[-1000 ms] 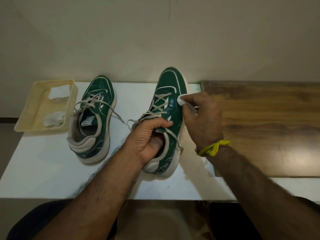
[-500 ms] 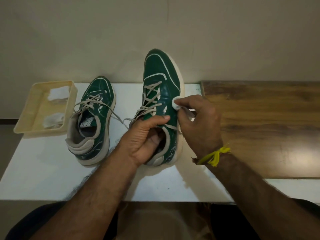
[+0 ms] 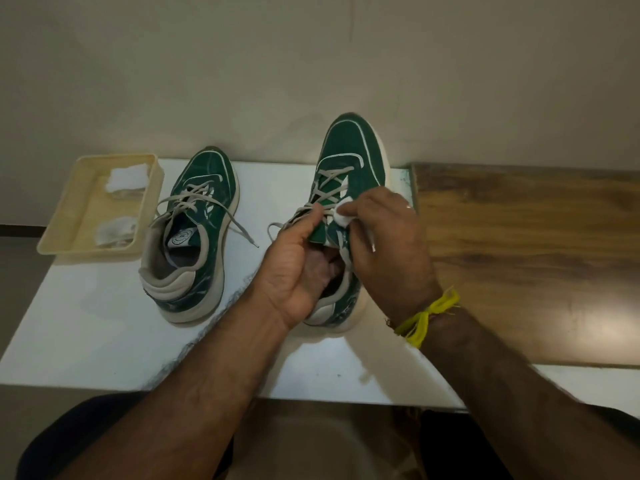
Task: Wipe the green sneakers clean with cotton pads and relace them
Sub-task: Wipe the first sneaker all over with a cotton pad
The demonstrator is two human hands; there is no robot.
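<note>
Two green sneakers were on the white table (image 3: pixel 86 341). Held sneaker (image 3: pixel 349 157) was tipped toe-up near the table's right side, green upper with pale piping, cream sole, grey laces loose. Left hand (image 3: pixel 298 268) gripped its tongue and collar; right hand (image 3: pixel 388 237) pinched a white cotton pad (image 3: pixel 341 214) against the upper beside the laces. Compared with half a second earlier, the pad sat closer to the laces. Second sneaker (image 3: pixel 204 202) lay flat to the left; a round insole logo was visible, its writing unreadable. Cream tray (image 3: pixel 152 202) with pads (image 3: pixel 126 176) stood at the table's far left corner.
</note>
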